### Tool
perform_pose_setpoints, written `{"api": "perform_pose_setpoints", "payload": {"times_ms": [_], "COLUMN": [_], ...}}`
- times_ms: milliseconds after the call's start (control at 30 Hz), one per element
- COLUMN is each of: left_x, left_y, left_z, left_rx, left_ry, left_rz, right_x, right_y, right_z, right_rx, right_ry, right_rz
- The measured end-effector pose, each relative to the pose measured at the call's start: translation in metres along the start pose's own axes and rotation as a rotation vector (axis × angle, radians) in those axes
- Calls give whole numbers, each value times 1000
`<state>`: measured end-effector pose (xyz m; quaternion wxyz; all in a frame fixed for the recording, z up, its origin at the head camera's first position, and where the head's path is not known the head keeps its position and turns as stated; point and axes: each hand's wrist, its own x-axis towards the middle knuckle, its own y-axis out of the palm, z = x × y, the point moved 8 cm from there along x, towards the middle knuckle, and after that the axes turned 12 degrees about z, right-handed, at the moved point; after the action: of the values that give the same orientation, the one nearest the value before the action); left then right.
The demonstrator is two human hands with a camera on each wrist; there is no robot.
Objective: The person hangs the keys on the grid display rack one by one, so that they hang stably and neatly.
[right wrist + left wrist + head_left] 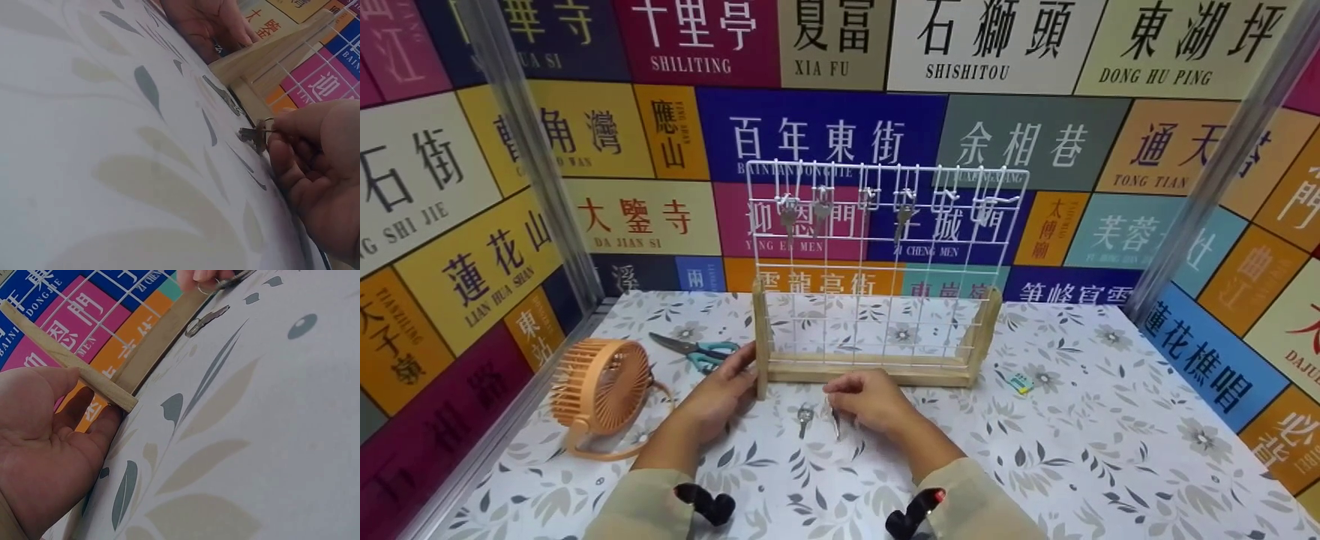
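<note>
A white wire grid rack with a wooden base (877, 374) stands on the table, its hooks along the upper part. My left hand (716, 405) grips the foot of the rack's left wooden post (107, 388), thumb on one side and fingers behind. Between thumb and forefinger, my right hand (874, 401) pinches a key (256, 138) by its ring, low over the cloth in front of the base. Another key (805, 421) lies on the cloth just left of it. Several keys hang from the hooks, among them one key (901, 223) near the middle.
An orange fan (598, 386) stands at the left, beside my left forearm. Scissors (694, 350) with teal handles lie behind my left hand. A small green and yellow packet (1018, 382) lies right of the rack. Printed panels (660, 217) enclose the flowered tablecloth (1080, 450).
</note>
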<state>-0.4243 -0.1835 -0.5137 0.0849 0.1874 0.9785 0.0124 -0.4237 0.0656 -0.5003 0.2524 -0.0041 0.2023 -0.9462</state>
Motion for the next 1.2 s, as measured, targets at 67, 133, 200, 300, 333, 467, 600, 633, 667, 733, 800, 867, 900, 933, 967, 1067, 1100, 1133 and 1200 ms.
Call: {"api": "perform_pose_setpoints", "payload": {"times_ms": [67, 133, 200, 300, 333, 467, 600, 633, 667, 733, 800, 867, 900, 933, 967, 1067, 1100, 1133, 1200], "left_x": [0, 1, 1, 1, 1, -1, -1, 0, 0, 1, 1, 1, 1, 1, 1, 0, 0, 0, 0], "left_y": [-1, -2, -3, -3, -3, -2, -1, 0, 0, 2, 1, 0, 0, -1, -2, -3, -3, -3, -3], "left_z": [1, 2, 3, 4, 4, 4, 2, 2, 2, 1, 1, 1, 1, 1, 1, 2, 2, 2, 3], "left_rx": [13, 19, 22, 24, 21, 17, -1, -6, -14, -23, -17, -15, -10, -2, 5, 26, 35, 44, 54], "left_ry": [-10, -22, -32, -44, -48, -56, -13, 1, 12, 30, 27, 10, 4, -1, -5, -25, -30, -34, -42], "left_rz": [1, 1, -1, -1, -2, -4, 5, 10, 14, 26, 25, 13, 11, 9, 6, 6, 8, 10, 10], "right_x": [-3, -7, -14, -28, -33, -51, -64, -68, -71, -76, -81, -86, -88, -90, -92, -97, -99, -100, -103], "right_y": [-7, -16, -25, -41, -46, -62, -76, -80, -85, -94, -104, -113, -118, -122, -126, -138, -142, -146, -153], "right_z": [10, 25, 44, 72, 79, 99, 112, 115, 117, 122, 127, 132, 135, 138, 140, 148, 150, 152, 157], "right_rx": [48, 101, 146, 241, 278, 351, 341, 344, 345, 362, 368, 376, 382, 386, 397, 423, 432, 443, 463], "right_ry": [-34, -84, -134, -218, -242, -316, -341, -349, -353, -367, -373, -382, -390, -397, -404, -417, -419, -420, -419], "right_rz": [-36, -65, -86, -127, -142, -192, -214, -221, -232, -259, -291, -316, -330, -340, -351, -384, -395, -401, -414]}}
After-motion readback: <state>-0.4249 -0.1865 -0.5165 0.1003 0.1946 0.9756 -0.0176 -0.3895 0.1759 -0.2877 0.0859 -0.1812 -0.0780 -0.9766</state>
